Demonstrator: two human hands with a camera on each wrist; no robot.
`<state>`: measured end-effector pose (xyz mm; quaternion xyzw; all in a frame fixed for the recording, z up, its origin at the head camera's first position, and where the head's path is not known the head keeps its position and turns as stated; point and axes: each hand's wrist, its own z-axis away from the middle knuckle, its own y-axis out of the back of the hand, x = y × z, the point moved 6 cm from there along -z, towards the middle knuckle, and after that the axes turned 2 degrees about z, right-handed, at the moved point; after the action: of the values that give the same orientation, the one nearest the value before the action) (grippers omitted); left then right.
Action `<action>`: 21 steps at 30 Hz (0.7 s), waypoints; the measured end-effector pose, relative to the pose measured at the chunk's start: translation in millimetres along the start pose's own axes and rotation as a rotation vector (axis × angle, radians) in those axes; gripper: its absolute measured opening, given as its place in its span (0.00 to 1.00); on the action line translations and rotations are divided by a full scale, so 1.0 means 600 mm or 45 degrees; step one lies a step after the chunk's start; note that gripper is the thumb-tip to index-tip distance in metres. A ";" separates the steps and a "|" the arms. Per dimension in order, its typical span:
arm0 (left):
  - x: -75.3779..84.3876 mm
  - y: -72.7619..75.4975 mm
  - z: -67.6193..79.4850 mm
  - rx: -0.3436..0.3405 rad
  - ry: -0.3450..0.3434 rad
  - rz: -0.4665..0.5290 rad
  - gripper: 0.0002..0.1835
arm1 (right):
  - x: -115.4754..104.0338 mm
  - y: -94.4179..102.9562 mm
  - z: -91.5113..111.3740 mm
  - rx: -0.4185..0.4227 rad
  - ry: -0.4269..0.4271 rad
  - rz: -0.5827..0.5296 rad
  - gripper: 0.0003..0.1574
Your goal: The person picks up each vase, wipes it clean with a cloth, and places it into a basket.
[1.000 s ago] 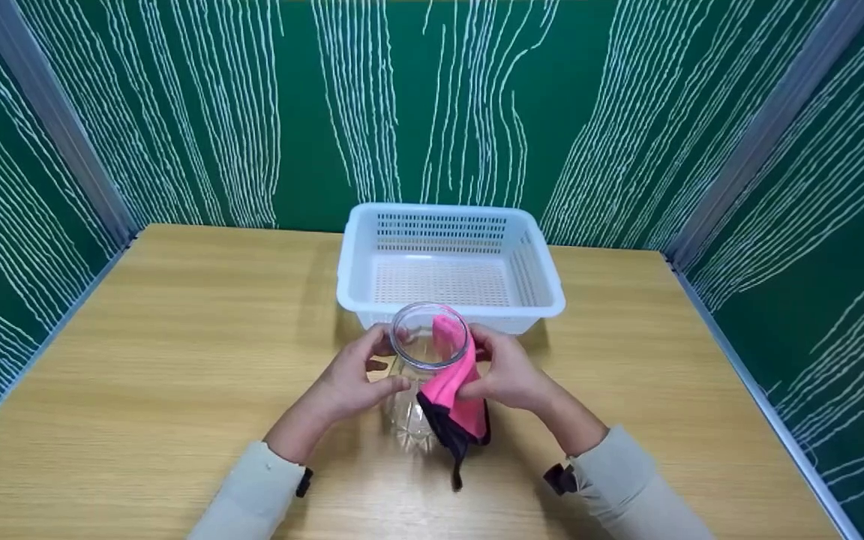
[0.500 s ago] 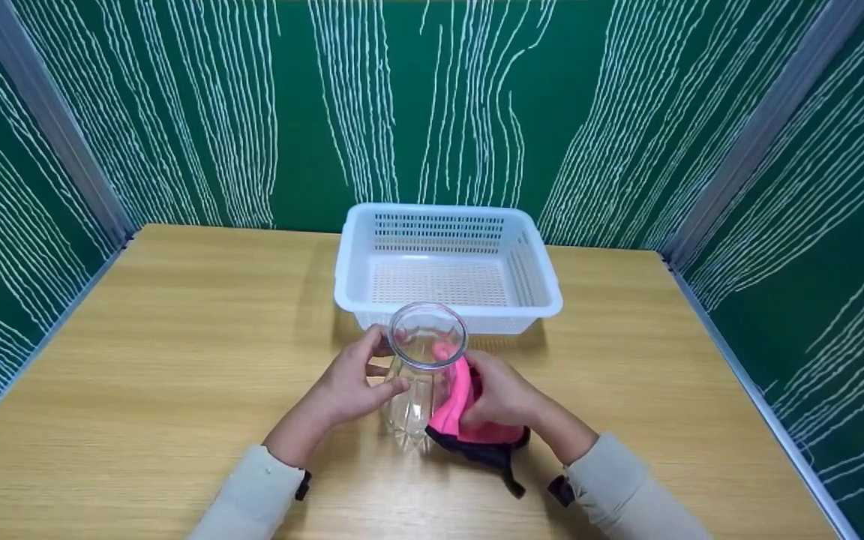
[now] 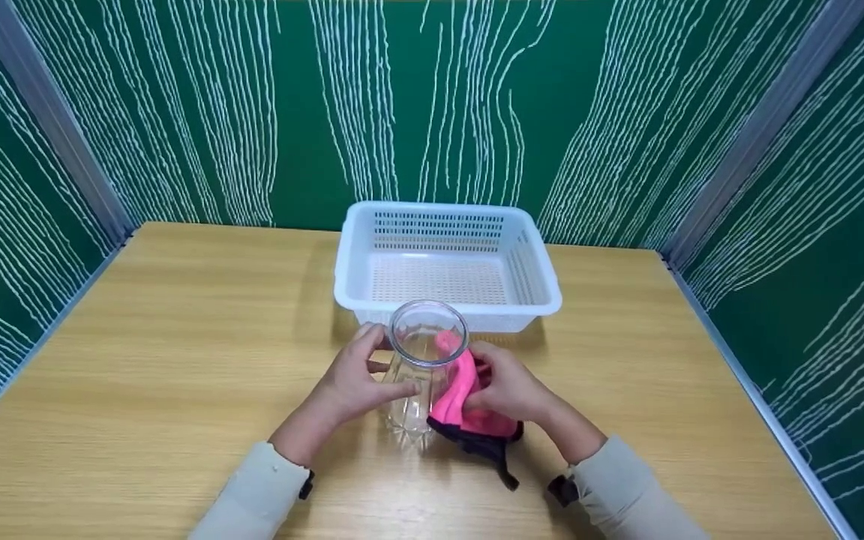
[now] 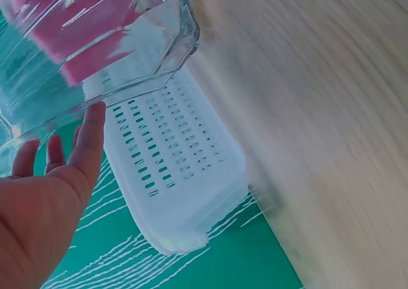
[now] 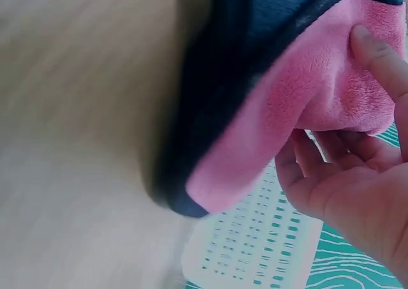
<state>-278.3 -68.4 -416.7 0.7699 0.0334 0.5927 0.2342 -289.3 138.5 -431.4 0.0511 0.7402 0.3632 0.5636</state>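
A clear glass jar (image 3: pixel 411 411) with a wide round mouth is at the middle of the table, mouth up. My left hand (image 3: pixel 353 379) holds its left side, thumb towards me and fingers on the far side; the left wrist view shows fingertips against the glass (image 4: pixel 153 43). On the right side, my right hand (image 3: pixel 511 386) grips a pink cloth (image 3: pixel 456 394) with black edging, which lies against the jar's outside. Pink fabric shows through the glass. In the right wrist view, thumb and fingers pinch the fluffy cloth (image 5: pixel 299 91). Whether the jar's base touches the table cannot be told.
A white perforated plastic basket (image 3: pixel 439 281) stands just behind the jar, near the back of the wooden table (image 3: pixel 177 360). Green walls (image 3: pixel 304 112) with white wavy lines enclose the back and sides.
My right hand first slid the cloth down and outward along the jar's right side, then rose slightly. The left hand has hardly moved, its thumb shifting a little further onto the jar.
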 end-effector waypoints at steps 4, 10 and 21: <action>-0.001 0.000 0.000 -0.005 -0.013 -0.018 0.36 | -0.022 0.015 -0.001 0.061 0.027 -0.083 0.29; 0.003 0.001 -0.004 -0.032 -0.038 -0.098 0.35 | -0.045 0.035 -0.004 0.180 0.097 -0.179 0.27; 0.009 0.008 -0.004 -0.034 -0.023 -0.133 0.29 | -0.033 0.034 -0.007 0.124 -0.004 -0.296 0.24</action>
<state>-280.2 -70.2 -409.5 0.7693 0.0636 0.5730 0.2754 -292.6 141.8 -403.2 -0.0072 0.7569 0.2589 0.6000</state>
